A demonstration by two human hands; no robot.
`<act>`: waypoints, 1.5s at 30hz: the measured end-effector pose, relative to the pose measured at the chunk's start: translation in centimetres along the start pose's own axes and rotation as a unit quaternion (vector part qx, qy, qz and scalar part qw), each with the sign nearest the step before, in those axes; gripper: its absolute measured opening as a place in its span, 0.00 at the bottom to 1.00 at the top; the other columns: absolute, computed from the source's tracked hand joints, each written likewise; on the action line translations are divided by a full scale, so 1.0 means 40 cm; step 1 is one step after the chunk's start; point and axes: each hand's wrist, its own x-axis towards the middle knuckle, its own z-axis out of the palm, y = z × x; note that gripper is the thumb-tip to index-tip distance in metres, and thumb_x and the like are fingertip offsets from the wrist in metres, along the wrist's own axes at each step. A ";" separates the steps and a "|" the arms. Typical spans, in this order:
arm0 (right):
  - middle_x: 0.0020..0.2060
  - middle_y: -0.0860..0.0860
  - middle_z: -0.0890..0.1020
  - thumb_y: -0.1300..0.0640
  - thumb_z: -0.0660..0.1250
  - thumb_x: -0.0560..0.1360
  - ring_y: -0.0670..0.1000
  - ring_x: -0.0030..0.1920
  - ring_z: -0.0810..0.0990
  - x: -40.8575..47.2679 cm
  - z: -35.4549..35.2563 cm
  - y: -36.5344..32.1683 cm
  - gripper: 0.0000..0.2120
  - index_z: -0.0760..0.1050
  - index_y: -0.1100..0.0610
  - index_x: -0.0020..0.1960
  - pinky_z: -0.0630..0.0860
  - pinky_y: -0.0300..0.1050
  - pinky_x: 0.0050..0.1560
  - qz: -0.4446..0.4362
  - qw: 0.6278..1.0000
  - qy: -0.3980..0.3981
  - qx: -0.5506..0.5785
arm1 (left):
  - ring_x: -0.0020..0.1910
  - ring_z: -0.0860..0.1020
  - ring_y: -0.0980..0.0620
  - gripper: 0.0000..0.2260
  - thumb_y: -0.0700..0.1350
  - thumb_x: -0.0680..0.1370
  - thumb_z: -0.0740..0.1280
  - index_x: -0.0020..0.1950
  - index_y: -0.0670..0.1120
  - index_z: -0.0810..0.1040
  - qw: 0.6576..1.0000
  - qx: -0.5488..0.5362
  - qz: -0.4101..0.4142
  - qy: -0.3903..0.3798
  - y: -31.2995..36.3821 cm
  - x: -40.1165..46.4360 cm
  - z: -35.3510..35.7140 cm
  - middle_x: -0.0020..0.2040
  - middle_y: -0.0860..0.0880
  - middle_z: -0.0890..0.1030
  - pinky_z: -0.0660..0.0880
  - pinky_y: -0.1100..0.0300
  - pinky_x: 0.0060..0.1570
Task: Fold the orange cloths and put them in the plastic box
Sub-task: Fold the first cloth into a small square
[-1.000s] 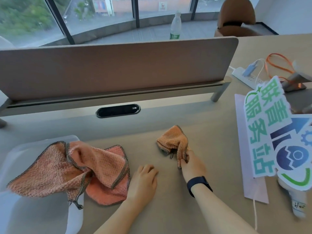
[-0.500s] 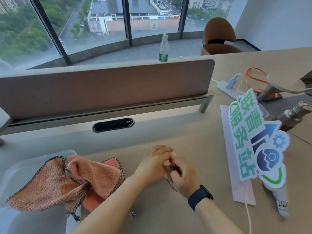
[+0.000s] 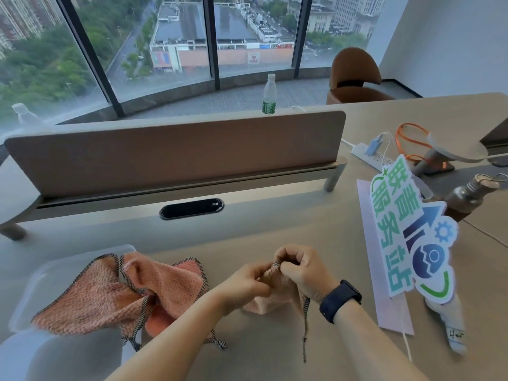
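A small orange cloth (image 3: 270,299) with a dark woven edge hangs bunched between my hands above the desk. My left hand (image 3: 247,281) pinches its top edge from the left. My right hand (image 3: 303,270), with a black watch on the wrist, pinches the same edge from the right. A loose edge strip dangles below my right wrist. To the left, a pile of crumpled orange cloths (image 3: 115,292) lies partly over the clear plastic box (image 3: 55,268) and partly on the desk.
A brown divider panel (image 3: 176,152) runs across the desk behind the hands. On the right stand a green and blue sign (image 3: 406,229), a pink sheet (image 3: 384,292), a metal bottle (image 3: 467,196), a power strip (image 3: 371,156) and an orange cable.
My right hand lifted the small cloth off the desk and my left hand came over to join it. Both hands now hold its top edge. The view has tilted up.
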 end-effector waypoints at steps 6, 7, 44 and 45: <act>0.28 0.52 0.75 0.62 0.63 0.66 0.49 0.30 0.70 0.011 -0.013 -0.028 0.05 0.77 0.59 0.35 0.67 0.45 0.32 0.001 0.999 0.015 -0.031 | 0.37 0.70 0.51 0.12 0.35 0.61 0.59 0.43 0.42 0.73 0.999 -0.045 0.020 0.011 0.051 -0.037 -0.044 0.36 0.48 0.73 0.68 0.63 0.35; 0.27 0.51 0.76 0.62 0.63 0.66 0.48 0.30 0.71 0.017 -0.016 -0.043 0.05 0.77 0.58 0.35 0.68 0.45 0.32 -0.004 0.999 0.017 -0.037 | 0.36 0.70 0.52 0.11 0.36 0.62 0.59 0.42 0.44 0.72 0.998 -0.057 0.022 0.013 0.070 -0.041 -0.053 0.35 0.49 0.72 0.67 0.62 0.35; 0.31 0.46 0.80 0.53 0.65 0.72 0.50 0.36 0.80 -0.151 0.002 0.191 0.08 0.79 0.55 0.39 0.75 0.44 0.40 0.214 0.912 -0.213 -0.276 | 0.40 0.72 0.55 0.10 0.51 0.69 0.67 0.40 0.45 0.74 0.870 0.483 -0.090 -0.046 -0.209 -0.139 -0.116 0.37 0.54 0.73 0.70 0.57 0.41; 0.34 0.47 0.81 0.52 0.65 0.73 0.50 0.37 0.80 -0.149 0.003 0.202 0.09 0.80 0.56 0.42 0.76 0.44 0.40 0.230 0.907 -0.211 -0.283 | 0.37 0.71 0.56 0.09 0.50 0.69 0.68 0.39 0.45 0.73 0.876 0.468 -0.104 -0.041 -0.212 -0.136 -0.112 0.34 0.55 0.72 0.68 0.58 0.38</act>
